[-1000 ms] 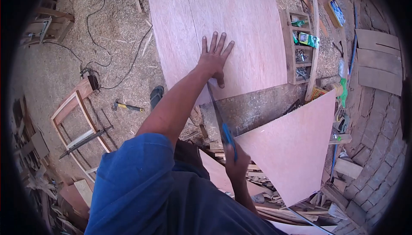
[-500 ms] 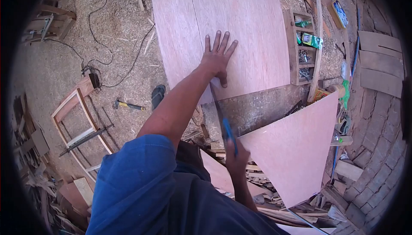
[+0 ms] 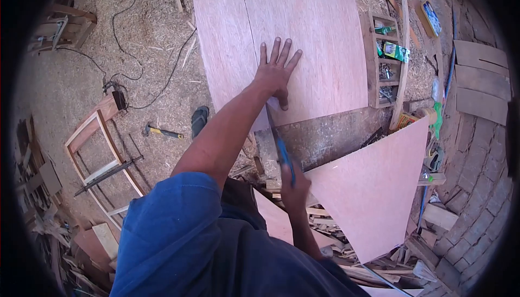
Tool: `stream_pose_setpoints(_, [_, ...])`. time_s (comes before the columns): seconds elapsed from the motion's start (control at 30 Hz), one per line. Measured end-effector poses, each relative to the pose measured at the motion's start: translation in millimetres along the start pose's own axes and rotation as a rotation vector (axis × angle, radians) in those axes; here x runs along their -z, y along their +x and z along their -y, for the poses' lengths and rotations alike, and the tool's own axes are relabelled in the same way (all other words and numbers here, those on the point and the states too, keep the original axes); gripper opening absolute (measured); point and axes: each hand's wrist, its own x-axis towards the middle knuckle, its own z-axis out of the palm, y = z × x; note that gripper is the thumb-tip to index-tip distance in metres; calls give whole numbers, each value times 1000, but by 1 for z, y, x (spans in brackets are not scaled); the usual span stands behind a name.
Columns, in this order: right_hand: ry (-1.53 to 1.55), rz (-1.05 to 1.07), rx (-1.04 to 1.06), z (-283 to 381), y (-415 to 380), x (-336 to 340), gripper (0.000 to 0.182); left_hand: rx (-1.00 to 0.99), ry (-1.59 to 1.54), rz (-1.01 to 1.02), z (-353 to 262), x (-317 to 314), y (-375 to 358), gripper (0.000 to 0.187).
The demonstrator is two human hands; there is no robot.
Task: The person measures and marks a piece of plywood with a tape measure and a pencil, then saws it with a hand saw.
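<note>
My left hand [image 3: 274, 75] lies flat with fingers spread on a large pale plywood sheet [image 3: 314, 42]. A dark pencil-like line runs lengthwise along the sheet and meets the hand. My right hand [image 3: 295, 190] is wrapped round the blue handle of a handsaw [image 3: 281, 153]. The saw's narrow blade slants up to the sheet's near edge, just below my left wrist, in line with the mark. Part of the blade is hidden by the wood and my arm. To the right of the saw rests a cut, tapering plywood piece [image 3: 374, 188].
A wooden compartment box [image 3: 372, 72] with small packets and hardware stands right of the sheet. On the shaving-covered floor at left lie a hammer [image 3: 165, 132], a clamped wooden frame [image 3: 103, 169] and a cable [image 3: 172, 80]. Wood offcuts [image 3: 325, 222] pile up below.
My right hand and the saw have shifted slightly up and left, toward the sheet. My left hand stays pressed in the same place; the view has shifted a little.
</note>
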Motion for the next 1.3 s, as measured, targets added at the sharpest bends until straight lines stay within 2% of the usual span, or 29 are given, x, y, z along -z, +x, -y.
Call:
stream_pose_setpoints(0.07, [59,-86,164,-6,43,-36,26,2,-1,-17,1,-3,-2,175])
stream_pose_setpoints(0.17, [82,-92,177,7,42,-26,25,-15,-6,-43,0,-6,-1,175])
stream_pose_setpoints(0.23, [26,-3,-24,8,-11,6,27,-21,-17,-38,2,-7,-2,175])
stream_pose_setpoints(0.3, [41,-71,34,-5,-58,24,31,-22,-22,-29,0,-9,-3,175])
stream_pose_setpoints(0.4, [12,-60,85,-7,-49,22,35,-15,-25,-24,0,-5,-3,175])
stream_pose_setpoints(0.53, [50,-49,130,-13,39,-35,28,-9,-8,-22,0,-3,-3,174])
stream_pose_setpoints(0.6, [64,-36,111,-5,52,-42,27,-12,-5,-24,-3,-9,-6,173])
stream_pose_setpoints(0.63, [93,-60,168,-2,39,-32,29,-11,4,-40,0,-6,-3,173])
stream_pose_setpoints(0.7, [-18,-21,34,-9,-13,-2,29,-8,0,-29,1,-3,-4,172])
stream_pose_setpoints(0.8, [9,-58,145,-19,-61,26,36,-1,-5,-9,-3,-5,-2,172])
stream_pose_setpoints(0.83, [0,-32,104,-25,-62,25,37,4,3,-3,-2,-4,-2,173])
stream_pose_setpoints(0.9, [30,-5,18,-20,-43,10,37,2,0,1,-2,-5,-3,173])
stream_pose_setpoints(0.97, [-8,-32,135,-34,10,-29,36,1,-2,-11,0,-4,-3,173])
stream_pose_setpoints(1.03, [78,-92,167,-13,48,-47,25,-2,-11,-24,-1,-4,-4,174])
stream_pose_setpoints(1.13, [74,-119,195,-21,11,-30,28,-7,-7,-20,0,-6,-2,174])
stream_pose_setpoints(1.2, [13,16,-100,-27,-48,4,38,-2,-3,-13,0,-5,-2,174])
stream_pose_setpoints(1.3, [91,-18,-38,-26,-76,19,40,-1,-8,-17,1,-3,1,174])
